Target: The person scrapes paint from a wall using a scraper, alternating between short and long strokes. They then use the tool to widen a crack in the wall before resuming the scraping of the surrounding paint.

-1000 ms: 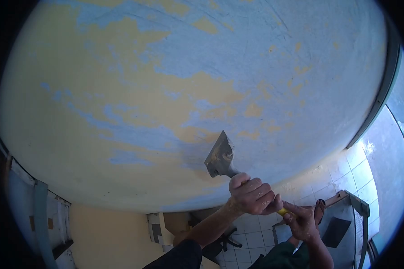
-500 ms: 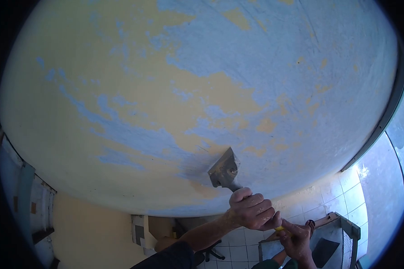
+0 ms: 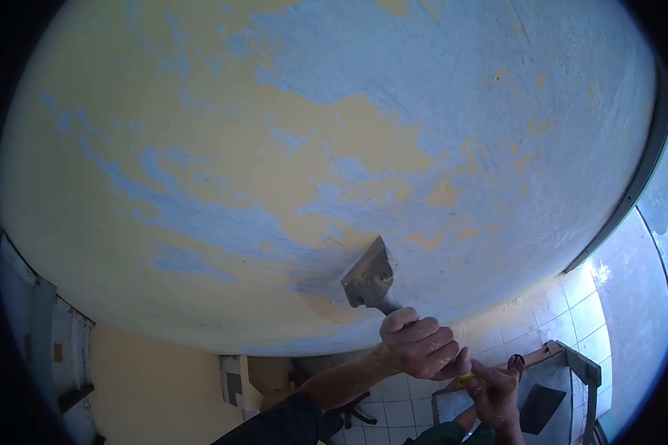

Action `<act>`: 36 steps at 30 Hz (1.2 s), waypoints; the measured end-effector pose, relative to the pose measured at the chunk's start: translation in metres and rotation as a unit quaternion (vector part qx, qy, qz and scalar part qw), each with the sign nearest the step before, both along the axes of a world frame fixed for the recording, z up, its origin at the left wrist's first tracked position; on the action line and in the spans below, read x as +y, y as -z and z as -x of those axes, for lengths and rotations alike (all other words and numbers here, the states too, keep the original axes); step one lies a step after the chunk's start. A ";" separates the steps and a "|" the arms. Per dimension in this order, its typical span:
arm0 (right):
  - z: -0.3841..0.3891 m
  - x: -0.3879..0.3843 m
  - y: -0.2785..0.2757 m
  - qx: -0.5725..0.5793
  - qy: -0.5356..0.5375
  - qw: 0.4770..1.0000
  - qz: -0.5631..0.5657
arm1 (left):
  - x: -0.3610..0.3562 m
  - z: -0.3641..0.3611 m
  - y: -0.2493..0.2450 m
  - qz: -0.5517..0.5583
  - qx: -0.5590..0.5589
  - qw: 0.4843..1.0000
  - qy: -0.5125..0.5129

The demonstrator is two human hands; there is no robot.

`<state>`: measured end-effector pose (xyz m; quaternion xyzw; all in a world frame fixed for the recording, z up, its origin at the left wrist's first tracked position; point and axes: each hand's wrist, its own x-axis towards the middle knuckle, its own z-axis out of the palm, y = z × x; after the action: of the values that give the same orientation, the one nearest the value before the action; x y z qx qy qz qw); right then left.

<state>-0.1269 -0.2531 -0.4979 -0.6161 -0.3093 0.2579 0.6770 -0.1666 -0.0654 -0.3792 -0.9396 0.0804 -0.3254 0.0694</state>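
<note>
Gripping the scraper (image 3: 384,302) are both hands, its broad grey blade (image 3: 369,274) angled up toward the wall (image 3: 312,133), near the border of yellow coating and bare bluish surface. Whether the edge touches the wall or stands just off it cannot be confirmed.

The left hand (image 3: 421,345) is closed in a fist directly behind the metal neck, thumb uppermost. The right hand (image 3: 497,389) is folded about the lower part of the yellow handle (image 3: 467,377), of which only a short stretch shows; finger placement there is partly hidden.

Handling, by assessment: the tool is probably light, rigid at the neck, with at most slight flex in the blade. It is not considered fragile. Pale dust on the left hand suggests a dry hold that could slip a little under load. The soundest hold is a full wrap of the handle behind the neck for steering, with the second hand near the handle's end for force. Fingers belong clear of the edge and sharp corners.
</note>
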 end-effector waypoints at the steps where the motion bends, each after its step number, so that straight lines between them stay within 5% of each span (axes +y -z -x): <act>1: -0.001 0.003 -0.006 -0.001 0.001 1.000 -0.003 | 0.000 -0.001 0.000 0.003 -0.005 1.000 0.003; 7: -0.005 -0.009 -0.012 0.024 -0.035 0.999 0.023 | -0.008 0.002 0.000 0.015 -0.011 1.000 0.002; 9: 0.000 -0.007 -0.012 -0.070 -0.001 0.997 0.033 | -0.004 0.003 -0.001 0.019 -0.011 1.000 0.006; 13: 0.001 -0.005 -0.012 -0.084 0.011 0.996 0.041 | -0.001 0.002 -0.005 0.014 -0.016 1.000 0.008; 15: -0.007 -0.008 -0.022 0.110 -0.060 0.988 0.088 | -0.007 0.001 -0.007 0.001 -0.013 1.000 -0.001; 16: -0.005 -0.008 -0.020 0.114 -0.062 0.988 0.084 | -0.008 0.001 -0.007 -0.001 -0.008 1.000 0.003; 18: 0.004 -0.004 -0.019 -0.033 0.008 0.999 0.032 | -0.003 0.002 -0.007 -0.007 -0.004 1.000 0.010; 22: 0.008 -0.002 -0.019 0.036 -0.006 0.999 0.032 | 0.002 0.006 -0.005 0.016 -0.009 1.000 0.017; 25: -0.001 -0.006 -0.036 -0.075 -0.023 0.995 0.056 | -0.002 0.006 -0.010 0.016 -0.010 1.000 0.012; 27: 0.001 -0.017 -0.042 -0.027 -0.082 0.986 0.141 | -0.002 0.008 -0.010 0.011 -0.006 1.000 0.015; 31: 0.000 -0.008 -0.049 -0.024 -0.076 0.991 0.109 | 0.001 0.008 -0.010 0.020 -0.003 1.000 0.013; 34: 0.000 -0.008 -0.045 0.117 -0.105 0.985 0.075 | -0.002 0.008 -0.015 0.014 -0.010 1.000 0.002; 36: 0.001 -0.011 -0.054 -0.042 -0.062 0.993 0.096 | 0.000 0.009 -0.018 0.005 -0.003 1.000 0.004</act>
<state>-0.1284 -0.2646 -0.4442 -0.6679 -0.3490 0.3018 0.5839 -0.1760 -0.0659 -0.3609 -0.9385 0.0825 -0.3292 0.0634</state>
